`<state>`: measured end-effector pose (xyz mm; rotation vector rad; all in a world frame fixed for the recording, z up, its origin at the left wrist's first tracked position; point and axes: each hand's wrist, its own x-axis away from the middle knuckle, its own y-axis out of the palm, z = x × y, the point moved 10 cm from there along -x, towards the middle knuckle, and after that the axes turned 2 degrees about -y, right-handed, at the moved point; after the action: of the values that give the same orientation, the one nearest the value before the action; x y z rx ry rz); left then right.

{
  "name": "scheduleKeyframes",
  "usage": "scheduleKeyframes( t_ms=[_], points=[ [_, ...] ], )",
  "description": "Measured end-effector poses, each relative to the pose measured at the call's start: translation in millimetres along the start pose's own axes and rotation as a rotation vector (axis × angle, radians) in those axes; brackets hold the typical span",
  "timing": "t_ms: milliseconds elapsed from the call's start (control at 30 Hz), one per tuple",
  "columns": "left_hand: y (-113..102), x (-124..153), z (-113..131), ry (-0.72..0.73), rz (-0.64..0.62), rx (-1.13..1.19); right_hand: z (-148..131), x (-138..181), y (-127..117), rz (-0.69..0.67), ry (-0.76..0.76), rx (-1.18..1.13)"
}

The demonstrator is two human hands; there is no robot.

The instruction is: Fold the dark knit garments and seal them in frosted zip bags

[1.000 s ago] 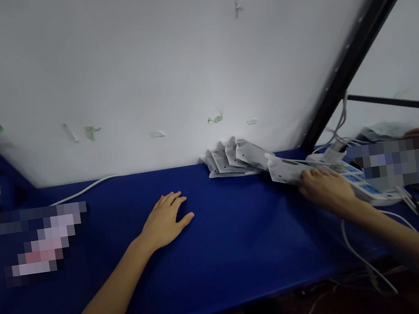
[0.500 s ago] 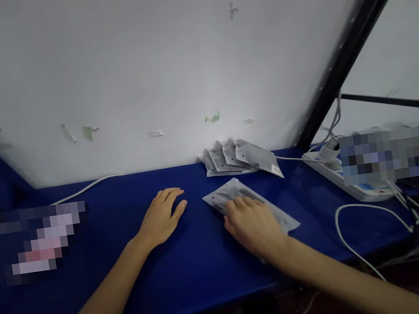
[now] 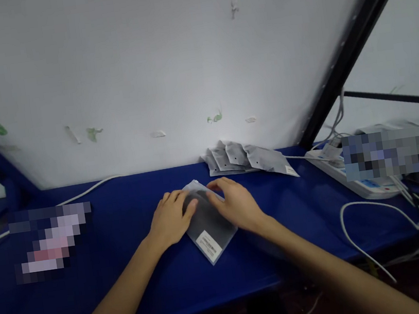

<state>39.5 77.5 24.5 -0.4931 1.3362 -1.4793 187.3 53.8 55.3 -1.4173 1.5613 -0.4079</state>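
Observation:
A translucent grey plastic pouch [image 3: 208, 219] with a white barcode label at its near corner lies tilted on the blue table, between my two hands. My left hand [image 3: 169, 217] is at its upper left edge, thumb over the top face and fingers curled at the edge. At the upper right edge, my right hand [image 3: 237, 202] holds the pouch with bent fingers and thumb. Dark contents show through the plastic, but I cannot make out what they are. Behind, by the wall, several similar pouches [image 3: 238, 157] lie in an overlapping row.
A white power strip [image 3: 365, 187] with plugs and looped white cables [image 3: 360, 204] sits at the right. Pixelated patches cover an item at the left and part of the strip. The blue table [image 3: 142, 291] ends at a front edge; a white wall [image 3: 166, 69] stands behind.
The pouch under my right hand has moved left and turned, so its barcode label now shows toward me. My left hand has come to the right and meets its edge.

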Motion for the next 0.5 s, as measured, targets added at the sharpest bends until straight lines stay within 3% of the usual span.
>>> scheduleKeyframes(
  t_ms=[233, 500],
  points=[
    [15, 4, 21, 0.157, -0.152, 0.011, 52, -45, 35, -0.179, 0.111, 0.199],
    [17, 9, 22, 0.036, -0.165, 0.021, 64, -64, 66, -0.243, 0.315, 0.241]
  ],
)
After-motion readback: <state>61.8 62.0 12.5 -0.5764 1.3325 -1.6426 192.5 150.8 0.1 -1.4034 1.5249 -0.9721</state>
